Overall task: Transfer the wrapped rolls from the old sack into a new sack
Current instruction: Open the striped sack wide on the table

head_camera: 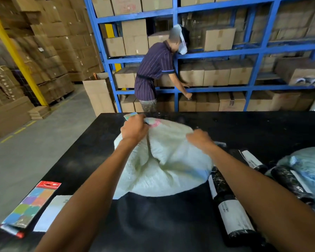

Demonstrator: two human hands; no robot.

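A pale white woven sack [164, 170] lies bunched on the black table [253, 128]. My left hand [134, 129] grips its far edge near a pink print. My right hand [200, 140] pinches the cloth at the sack's right side. Several black wrapped rolls with white labels lie to the right: a large one [231, 213] near me, one [253, 160] farther back, another [291, 180] beside a bluish sack [309, 166] at the right edge. What is inside either sack is hidden.
A colour-swatch card [31, 204] and a white sheet [51, 213] lie at the table's near left. Beyond the table a person [156, 70] bends at blue shelving [213, 53] full of cardboard boxes. Stacked cartons [49, 42] and grey floor [35, 139] are at left.
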